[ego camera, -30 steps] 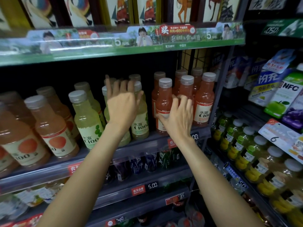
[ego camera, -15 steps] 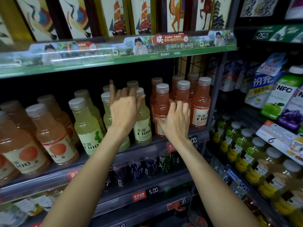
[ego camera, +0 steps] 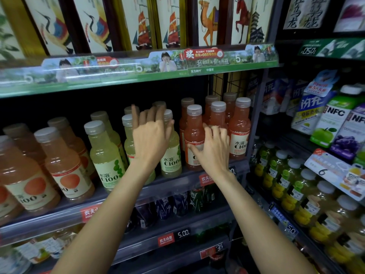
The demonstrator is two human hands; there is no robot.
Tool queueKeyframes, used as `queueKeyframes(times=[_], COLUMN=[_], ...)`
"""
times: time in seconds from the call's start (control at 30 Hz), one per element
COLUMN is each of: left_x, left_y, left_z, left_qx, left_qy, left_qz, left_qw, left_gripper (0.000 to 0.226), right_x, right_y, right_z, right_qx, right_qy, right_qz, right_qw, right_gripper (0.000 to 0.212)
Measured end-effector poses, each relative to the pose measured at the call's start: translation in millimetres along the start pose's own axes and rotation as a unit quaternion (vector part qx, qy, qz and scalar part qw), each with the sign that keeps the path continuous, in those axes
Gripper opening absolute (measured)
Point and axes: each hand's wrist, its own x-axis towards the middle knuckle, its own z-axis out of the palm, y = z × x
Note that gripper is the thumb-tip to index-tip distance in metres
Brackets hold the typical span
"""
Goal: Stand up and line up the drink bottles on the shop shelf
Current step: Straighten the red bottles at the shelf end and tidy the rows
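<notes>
The drink bottles sat on the middle shelf, all upright as far as I could see. The pink bottle stood at the front of the right-hand cluster, and the right hand was on it, thumb across the label and fingers curled over toward the pink ones just behind, so I'd call that a grasp. The left hand was up against the pale yellow bottles with fingers straight and spread, touching or nearly touching, not gripping anything.

What worried me here: those bottles were tall and packed touching each other. If the right hand had tugged the pink one forward fast, its neighbours could've rocked, and the end bottle stood right by the shelf post. The left hand's spread fingers reached among the caps of the back row, so a clumsy push could've tipped one backward where it was dark and hard to see. Also the front lip with the price tags looked low, so a sliding bottle might've gone over onto the lower shelf.

Further left were orange bottles, to the right a separate rack of cartons and small yellow-green bottles, and above, a green promo strip with picture panels over it.
</notes>
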Motion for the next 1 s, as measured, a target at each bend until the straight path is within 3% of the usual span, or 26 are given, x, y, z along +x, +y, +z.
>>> queueKeyframes(times=[0.1,0.17,0.27,0.33,0.5,0.7,1.0], left_x=[-16.2,-34.1,-57.7,-63.0,-51.2,-49.0,-50.6], left_y=[13.2,34.0,71.5,90.7,102.0,91.3,91.0], left_z=[-8.6,-13.5,-4.9,9.5,44.8,81.5,96.9], left_qx=[-0.129,-0.274,-0.452,-0.512,-0.546,-0.581,-0.569], left_qy=[0.063,0.068,-0.009,-0.075,-0.112,-0.121,-0.091], left_qz=[0.029,0.035,-0.065,-0.161,-0.278,-0.306,-0.296], left_qw=[0.989,0.959,0.890,0.841,0.782,0.745,0.762], left_gripper=[0.039,0.041,0.063,0.081,0.111,0.115,0.106], right_x=[-3.6,-9.3,-18.3,-22.8,-34.9,-40.9,-41.8], right_y=[7.9,16.5,33.7,44.7,59.6,68.4,72.0], right_z=[-10.5,-20.1,-27.6,-29.0,-30.7,-24.9,-12.8], right_qx=[0.106,0.162,0.181,0.168,0.153,0.138,0.137], right_qy=[0.006,0.030,0.048,0.045,0.038,0.015,0.017], right_qz=[0.010,0.012,0.027,0.030,0.030,0.042,0.061], right_qw=[0.994,0.986,0.982,0.984,0.987,0.989,0.989], right_gripper=[0.054,0.042,0.037,0.035,0.035,0.035,0.038])
